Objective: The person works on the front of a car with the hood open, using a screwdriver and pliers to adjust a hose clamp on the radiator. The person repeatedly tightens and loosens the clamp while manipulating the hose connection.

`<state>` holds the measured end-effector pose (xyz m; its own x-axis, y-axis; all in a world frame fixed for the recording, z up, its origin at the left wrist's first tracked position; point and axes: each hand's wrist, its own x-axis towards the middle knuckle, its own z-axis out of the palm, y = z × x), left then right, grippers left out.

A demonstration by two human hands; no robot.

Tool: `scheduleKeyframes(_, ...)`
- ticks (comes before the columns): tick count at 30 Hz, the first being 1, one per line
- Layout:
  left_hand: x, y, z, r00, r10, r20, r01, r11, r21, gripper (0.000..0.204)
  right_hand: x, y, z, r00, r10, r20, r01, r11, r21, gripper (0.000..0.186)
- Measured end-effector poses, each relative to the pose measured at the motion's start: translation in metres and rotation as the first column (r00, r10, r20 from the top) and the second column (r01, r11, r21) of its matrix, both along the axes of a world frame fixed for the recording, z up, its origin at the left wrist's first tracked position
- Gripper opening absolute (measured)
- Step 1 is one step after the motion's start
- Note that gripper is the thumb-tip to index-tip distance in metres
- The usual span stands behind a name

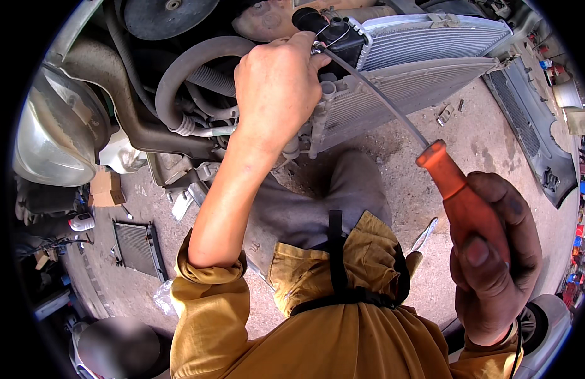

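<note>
My right hand (497, 268) is closed around the orange handle of a long screwdriver (445, 170). Its steel shaft slants up and left to a small shiny hose clamp (317, 48). There the thumb and fingers of my left hand (276, 88) pinch the clamp and steady the tip; the fingertips are partly hidden. Right beside them is the black plastic end tank (343, 44) of a radiator (431, 41), with a short black hose (308, 19) on its neck. A thin wire loop shows over the tank.
Below the radiator hangs a dusty finned condenser (406, 95). A thick grey hose (172, 85) curves left of my arm, near a headlight (59, 132). On the ground lie another radiator (139, 249), a cardboard box (107, 188), a wrench (425, 234) and a grey body panel (532, 132).
</note>
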<state>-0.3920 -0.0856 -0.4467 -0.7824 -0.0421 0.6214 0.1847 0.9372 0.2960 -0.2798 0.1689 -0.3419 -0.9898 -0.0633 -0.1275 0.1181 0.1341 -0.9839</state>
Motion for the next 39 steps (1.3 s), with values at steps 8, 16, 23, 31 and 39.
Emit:
scheduleKeyframes(8, 0.000, -0.001, -0.001, 1.000, -0.007, -0.008, 0.007, 1.000, 0.000, 0.020, -0.002, -0.002, 0.001, 0.998, 0.013, 0.054, -0.009, 0.998, -0.066, 0.065)
scheduleKeyframes(16, 0.001, -0.001, 0.000, 1.000, -0.003, 0.003, 0.003, 1.000, -0.003, 0.021, -0.003, -0.004, 0.003, 0.995, 0.015, 0.098, -0.004, 0.994, -0.106, 0.067)
scheduleKeyframes(23, 0.001, 0.001, 0.000, 1.000, 0.010, 0.022, -0.010, 1.000, -0.015, 0.021, -0.003, -0.001, 0.005, 0.981, 0.039, 0.191, 0.003, 0.977, -0.214, 0.069)
scheduleKeyframes(31, 0.009, 0.007, 0.013, 0.973, 0.020, 0.232, -0.045, 0.994, 0.101, 0.032, -0.006, 0.017, -0.004, 0.981, 0.196, 0.009, -0.194, 0.975, -0.105, 0.058)
scheduleKeyframes(39, 0.011, 0.006, 0.015, 0.984, -0.023, 0.176, 0.001, 0.992, 0.127, 0.029, 0.004, 0.080, -0.087, 0.997, -0.078, -0.027, 0.045, 0.790, -0.612, 0.073)
